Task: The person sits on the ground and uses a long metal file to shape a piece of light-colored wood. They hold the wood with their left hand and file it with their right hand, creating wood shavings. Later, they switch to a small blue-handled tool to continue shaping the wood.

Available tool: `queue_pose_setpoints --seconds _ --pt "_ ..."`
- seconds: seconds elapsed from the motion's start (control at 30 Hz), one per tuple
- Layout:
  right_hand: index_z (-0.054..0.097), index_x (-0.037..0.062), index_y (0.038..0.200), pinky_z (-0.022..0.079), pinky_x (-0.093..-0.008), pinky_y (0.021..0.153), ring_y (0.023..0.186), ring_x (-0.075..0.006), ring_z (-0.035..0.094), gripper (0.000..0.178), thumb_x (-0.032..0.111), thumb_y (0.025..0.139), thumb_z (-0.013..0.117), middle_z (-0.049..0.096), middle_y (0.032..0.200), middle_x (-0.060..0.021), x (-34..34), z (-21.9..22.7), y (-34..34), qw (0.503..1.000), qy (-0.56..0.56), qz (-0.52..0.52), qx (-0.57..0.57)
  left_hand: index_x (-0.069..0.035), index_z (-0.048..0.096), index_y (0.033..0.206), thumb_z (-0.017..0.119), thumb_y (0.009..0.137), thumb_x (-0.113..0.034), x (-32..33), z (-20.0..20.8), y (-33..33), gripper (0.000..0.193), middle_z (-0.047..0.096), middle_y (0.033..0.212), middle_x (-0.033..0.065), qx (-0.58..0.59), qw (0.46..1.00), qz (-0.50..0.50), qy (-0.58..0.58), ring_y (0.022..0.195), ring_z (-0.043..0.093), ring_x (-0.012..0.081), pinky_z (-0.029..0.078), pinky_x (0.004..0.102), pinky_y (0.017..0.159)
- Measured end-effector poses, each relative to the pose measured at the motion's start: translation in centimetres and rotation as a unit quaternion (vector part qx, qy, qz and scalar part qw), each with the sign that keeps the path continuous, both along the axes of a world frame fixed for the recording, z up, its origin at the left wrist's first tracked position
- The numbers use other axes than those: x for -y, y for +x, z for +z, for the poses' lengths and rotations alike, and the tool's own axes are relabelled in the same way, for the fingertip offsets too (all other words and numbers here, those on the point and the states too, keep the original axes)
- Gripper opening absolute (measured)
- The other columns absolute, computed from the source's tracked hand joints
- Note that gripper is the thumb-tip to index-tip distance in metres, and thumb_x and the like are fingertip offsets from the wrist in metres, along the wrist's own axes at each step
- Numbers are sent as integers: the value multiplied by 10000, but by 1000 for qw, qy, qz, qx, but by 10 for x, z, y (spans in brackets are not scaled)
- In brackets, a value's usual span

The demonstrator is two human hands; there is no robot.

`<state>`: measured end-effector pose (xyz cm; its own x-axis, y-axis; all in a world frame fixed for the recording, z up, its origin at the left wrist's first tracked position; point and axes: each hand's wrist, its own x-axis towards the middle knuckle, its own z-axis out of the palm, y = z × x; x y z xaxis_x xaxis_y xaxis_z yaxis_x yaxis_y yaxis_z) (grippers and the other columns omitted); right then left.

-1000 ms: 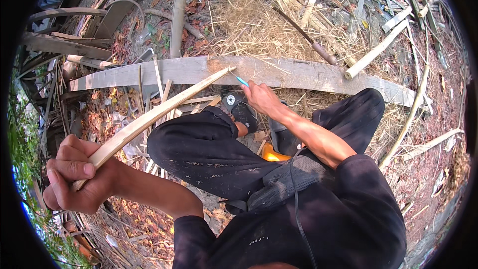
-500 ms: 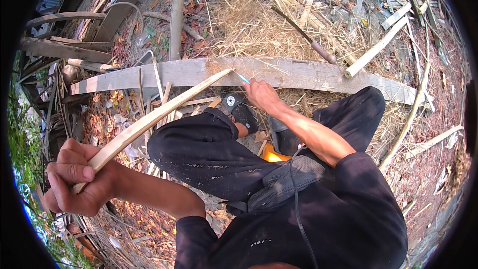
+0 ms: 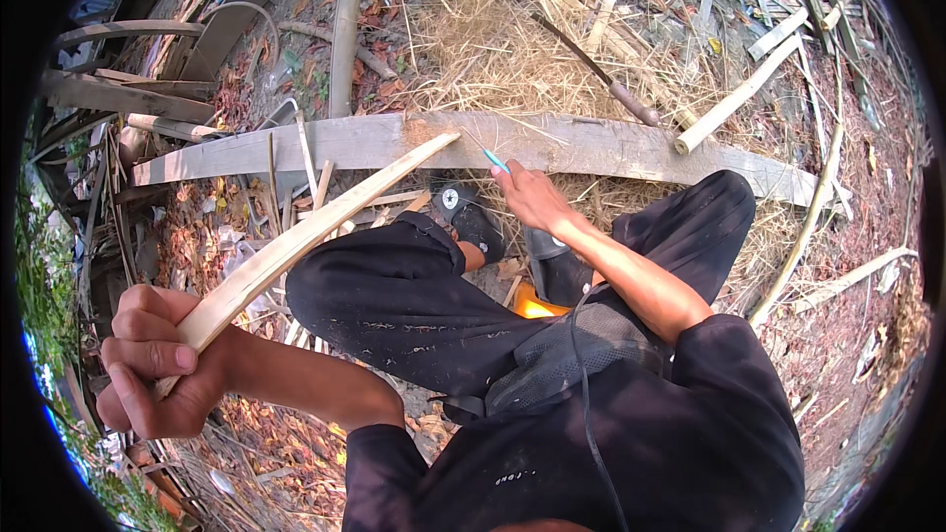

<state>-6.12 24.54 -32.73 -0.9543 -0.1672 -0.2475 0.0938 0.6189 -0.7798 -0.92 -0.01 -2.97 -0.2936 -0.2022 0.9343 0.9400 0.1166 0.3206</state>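
Note:
A long pale split strip of wood or bamboo (image 3: pixel 315 229) runs up and rightward from my left hand (image 3: pixel 156 363), whose fingers wrap round its lower end. The strip's far tip lies over a grey plank (image 3: pixel 345 145). Just right of that tip, my right hand (image 3: pixel 534 199) grips a slim tool with a turquoise handle (image 3: pixel 497 160) and a thin shaft or blade pointing up and left. Whether it is a knife cannot be made out. The tool's point is close to the strip's tip; contact is unclear.
The plank crosses in front of my bent legs. Beyond it are a heap of pale shavings (image 3: pixel 493 44), a long-bladed knife (image 3: pixel 591 67) with a brown handle, and a bamboo pole (image 3: pixel 739 97). An upright post (image 3: pixel 348 34) stands far left of the shavings. Something yellow (image 3: pixel 535 303) lies between my legs.
My right hand has drawn back slightly to the right and nearer me, and more of the tool's thin shaft shows. The strip has turned a little in my left hand, showing a broader face.

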Motion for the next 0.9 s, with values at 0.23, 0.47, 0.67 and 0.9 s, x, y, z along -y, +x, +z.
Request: queue_pose_setpoints --seconds 0.23,0.47,0.67,0.9 --pt "478 3 903 427 -490 498 534 -437 551 337 320 982 394 535 548 -218 32 48 15 985 -81 56 -139 -138 262 541 424 615 -37 -14 5 2 205 414 402 -21 -57 977 -158 -130 278 208 35 85 224 392" --pt "522 -4 924 495 -494 520 583 -443 600 387 353 977 384 591 607 -236 13 -62 5 979 120 14 -162 -133 325 582 365 751 -74 -18 7 2 184 380 394 2 -46 992 -59 -102 314 218 68 157 231 378" --pt "540 -37 934 438 -556 678 735 -516 568 451 361 982 333 589 710 -311 4 -37 4 998 -15 -51 -44 -124 303 582 358 768 -51 1 4 3 207 339 387 10 -27 998 -14 -46 326 204 74 194 245 356" --pt "501 -9 875 368 -481 502 528 -443 506 375 338 978 403 494 538 -229 34 91 11 972 -199 32 -117 -105 327 673 391 802 -47 -25 5 -6 155 281 394 7 -11 996 84 17 301 164 69 135 226 323"
